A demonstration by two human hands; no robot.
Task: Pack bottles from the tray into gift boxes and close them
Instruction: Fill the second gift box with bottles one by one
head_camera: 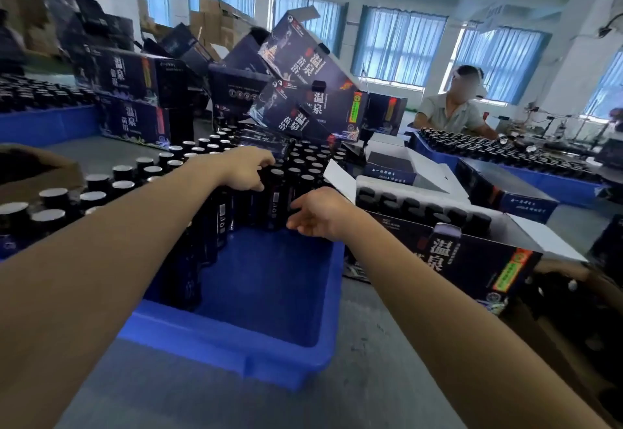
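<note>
Bottles (306, 177) fill the tray (236, 354) around both hands, left hand (246, 169) gripping one by its cap, right hand (317, 214) touching a bottle's side, grip unclear, open gift box (472, 260) just right.

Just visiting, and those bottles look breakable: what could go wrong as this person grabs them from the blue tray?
The left hand grips a bottle among others packed in the tray; lifting it could tip neighbours into the empty part. The gift boxes piled behind lie tilted and might slide onto them. The right hand reaches a bottle's side; a poor hold could drop it.
</note>
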